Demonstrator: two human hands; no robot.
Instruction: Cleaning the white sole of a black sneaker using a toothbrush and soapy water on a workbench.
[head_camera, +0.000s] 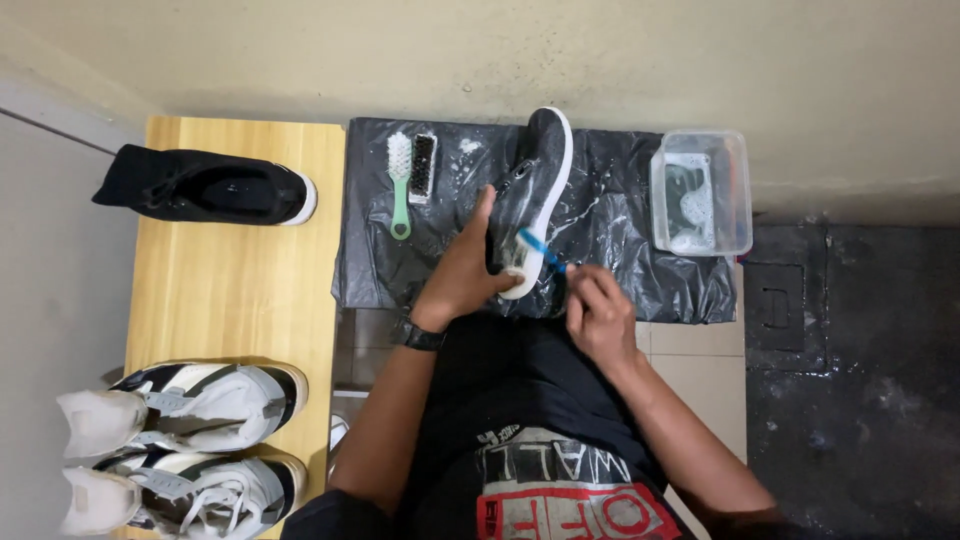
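My left hand (462, 272) grips a black sneaker with a white sole (535, 185) that lies on a black plastic sheet (610, 235). My right hand (598, 315) holds a small blue brush (538, 250), its head pressed against the white sole at the shoe's near end, where there is foam. A dark band sits on my left wrist.
A green-handled brush (400, 180) and a dark-bristled brush (423, 167) lie on the sheet's left part. A clear tub of soapy water (702, 192) stands at the right. A wooden bench (240, 290) holds a black sneaker (210, 187) and a white-and-black pair (190, 440).
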